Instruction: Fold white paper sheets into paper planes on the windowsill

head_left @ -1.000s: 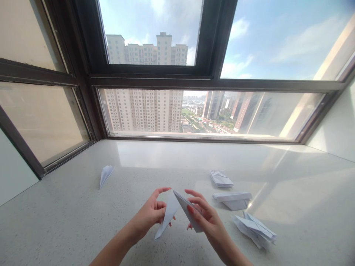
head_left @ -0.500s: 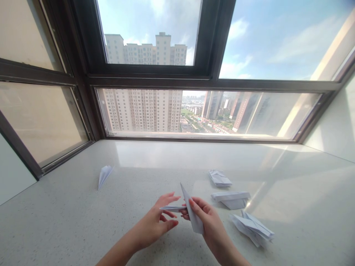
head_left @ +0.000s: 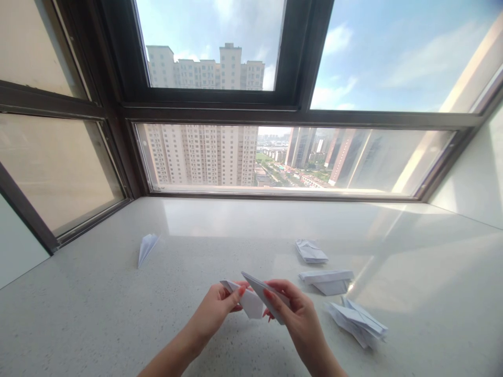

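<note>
Between thumb and fingers, my left hand (head_left: 217, 308) pinches a folded piece of white paper (head_left: 252, 305), its broad end pointing right. My right hand (head_left: 293, 303) grips a narrow, pointed folded paper (head_left: 262, 289), whose tip slants up to the left. The two papers are close together and overlap in view; whether they are joined I cannot tell. Both hands are above the pale speckled sill, and some right-hand fingers are hidden behind the paper.
A small folded paper fan (head_left: 146, 250) lies at the left. To the right are a flat folded paper packet (head_left: 311, 251), a boat-like folded paper (head_left: 329, 281) and a stack of folded papers (head_left: 358, 322). A window frame (head_left: 275, 197) edges the speckled sill (head_left: 98, 314).
My left hand has gone from spread fingers to a pinch on the folded paper, which has turned its broad face up. The pointed paper in my right hand now tilts further left.
</note>
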Tool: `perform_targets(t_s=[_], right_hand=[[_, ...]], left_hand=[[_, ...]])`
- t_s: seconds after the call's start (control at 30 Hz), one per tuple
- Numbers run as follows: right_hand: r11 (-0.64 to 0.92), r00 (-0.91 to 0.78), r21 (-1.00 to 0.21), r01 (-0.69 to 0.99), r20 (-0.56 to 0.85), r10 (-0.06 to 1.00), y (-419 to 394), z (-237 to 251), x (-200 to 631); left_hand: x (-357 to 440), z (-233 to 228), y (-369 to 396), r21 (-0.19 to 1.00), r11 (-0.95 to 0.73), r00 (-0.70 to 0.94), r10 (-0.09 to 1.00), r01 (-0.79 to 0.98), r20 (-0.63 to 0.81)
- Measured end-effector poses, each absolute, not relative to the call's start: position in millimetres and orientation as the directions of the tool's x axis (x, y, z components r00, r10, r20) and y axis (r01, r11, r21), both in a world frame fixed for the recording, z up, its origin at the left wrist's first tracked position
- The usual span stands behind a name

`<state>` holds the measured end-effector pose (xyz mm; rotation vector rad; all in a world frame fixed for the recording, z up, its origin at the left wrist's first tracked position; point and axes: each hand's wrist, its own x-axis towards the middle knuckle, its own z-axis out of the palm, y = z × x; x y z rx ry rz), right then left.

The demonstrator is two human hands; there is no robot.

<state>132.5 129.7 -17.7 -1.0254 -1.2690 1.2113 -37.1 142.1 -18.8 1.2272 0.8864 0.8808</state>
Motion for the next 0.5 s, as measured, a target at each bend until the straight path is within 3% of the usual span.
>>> perform_targets(t_s=[0.17,0.5], right_hand=[[0.042,-0.169,-0.992,-0.119,0.061,0.984,123.9,-19.2,125.1],[0.148,-0.084,-0.985,0.090,0.141,0.986,128.0,-24.9,125.7]], left_hand=[[-24.6,-18.4,131.5,0.938,0.267,0.445,0.883,-0.223,-0.146],[-21.7,-10.4,124.8,0.866,0.291,0.459,0.885,-0.406,-0.082]])
